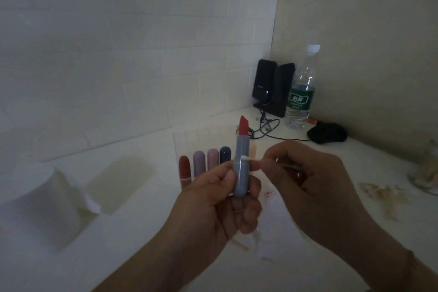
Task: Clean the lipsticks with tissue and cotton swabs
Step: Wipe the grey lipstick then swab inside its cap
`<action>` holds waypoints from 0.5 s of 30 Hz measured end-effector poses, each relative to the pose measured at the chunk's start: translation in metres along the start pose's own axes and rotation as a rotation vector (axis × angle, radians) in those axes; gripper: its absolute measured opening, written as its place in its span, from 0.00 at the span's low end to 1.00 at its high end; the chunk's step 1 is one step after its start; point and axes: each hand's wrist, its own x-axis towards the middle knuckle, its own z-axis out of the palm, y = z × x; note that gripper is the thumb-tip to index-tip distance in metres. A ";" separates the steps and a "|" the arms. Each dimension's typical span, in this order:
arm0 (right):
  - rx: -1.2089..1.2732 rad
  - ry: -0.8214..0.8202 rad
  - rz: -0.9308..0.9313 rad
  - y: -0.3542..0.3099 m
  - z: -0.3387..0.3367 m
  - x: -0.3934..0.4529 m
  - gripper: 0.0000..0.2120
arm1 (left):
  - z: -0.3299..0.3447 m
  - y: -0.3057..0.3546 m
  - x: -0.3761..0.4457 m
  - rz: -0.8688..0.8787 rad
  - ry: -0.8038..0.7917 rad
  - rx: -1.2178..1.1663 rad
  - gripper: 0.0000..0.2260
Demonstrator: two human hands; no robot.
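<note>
While dim, white table (pixel 142 256) meets tiled wall (pixel 94 54); speakers (pixel 272 87) cornered.

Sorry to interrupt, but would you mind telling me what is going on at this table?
A person is cleaning lipsticks. The left hand holds an open blue-grey lipstick upright, its red bullet extended. The right hand pinches a cotton swab, its tip against the groove in the lipstick's case. Four capped lipsticks stand in a row behind, and a tissue roll sits to the left.
</note>
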 end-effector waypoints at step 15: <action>0.029 0.034 -0.003 0.004 -0.006 0.001 0.08 | -0.005 -0.003 0.000 -0.050 -0.095 -0.018 0.13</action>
